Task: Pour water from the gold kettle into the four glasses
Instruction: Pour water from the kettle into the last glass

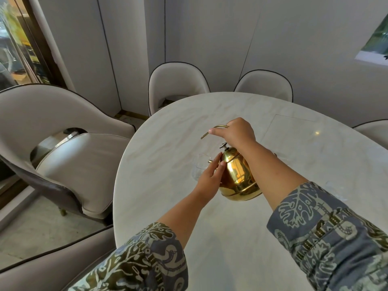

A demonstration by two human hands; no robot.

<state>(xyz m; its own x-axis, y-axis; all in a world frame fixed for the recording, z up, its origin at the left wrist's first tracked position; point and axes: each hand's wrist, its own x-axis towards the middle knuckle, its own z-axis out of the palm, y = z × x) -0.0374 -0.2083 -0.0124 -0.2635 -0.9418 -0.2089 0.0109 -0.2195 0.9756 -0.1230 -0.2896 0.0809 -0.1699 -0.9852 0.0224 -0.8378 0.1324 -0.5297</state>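
The gold kettle hangs just above the white marble table, tipped to the left. My right hand is closed on its thin arched handle above the lid. My left hand presses against the kettle's left side near the spout, thumb and fingers on the metal. A clear glass stands on the table right behind my left hand, under the spout's tip. Farther right a faint second clear glass shows beyond my right forearm. Any other glasses are hidden or too faint to make out.
Beige upholstered chairs ring the oval table: one large chair at the left and two at the far side. A square inlay marks the tabletop at the back right. White wall panels stand behind.
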